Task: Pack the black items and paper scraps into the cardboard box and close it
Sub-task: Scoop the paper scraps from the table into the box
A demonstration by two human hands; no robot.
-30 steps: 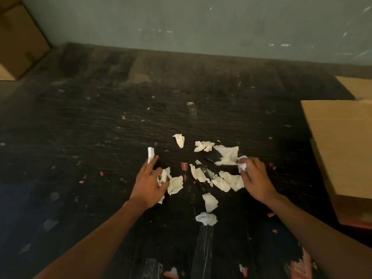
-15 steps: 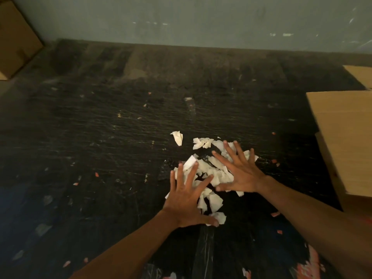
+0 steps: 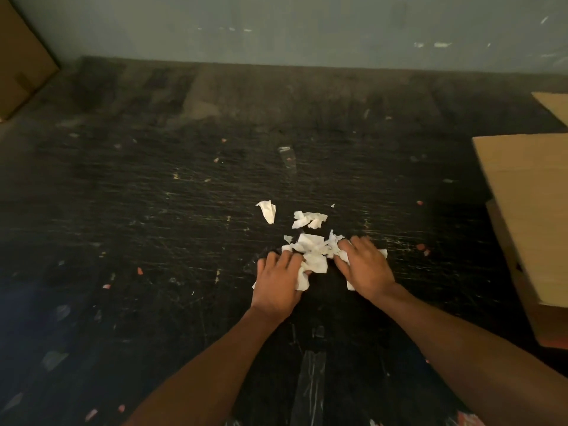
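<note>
A heap of white paper scraps (image 3: 312,252) lies bunched on the dark, scratched desk (image 3: 153,210), and everything else is placed from that heap. The left hand (image 3: 278,285) rests on the heap's near-left side, palm down, its fingers (image 3: 287,259) curled inward and closed over the scraps at that edge, with a white piece sticking out beside the thumb. The right hand (image 3: 365,270) presses on the heap's right side, its fingers (image 3: 345,249) bent and drawn together onto the paper; a bit of white shows under the outer edge of that hand and another near its wrist. The two hands sit on either side of the heap, close to each other but apart, with paper between them. Whether any black item lies under the scraps cannot be told.

Just beyond the heap, away from the person, a small crumpled cluster of scraps (image 3: 309,219) lies loose, and to the left of that cluster a single curled scrap (image 3: 268,211) lies alone. Well to the right of the heap stands the cardboard box (image 3: 528,216), its flap toward the heap. Small pink and pale flecks dot the desk around the heap. Far beyond the heap runs a grey-green wall (image 3: 307,29), and far to its upper left another piece of cardboard (image 3: 21,63) leans at the corner.
</note>
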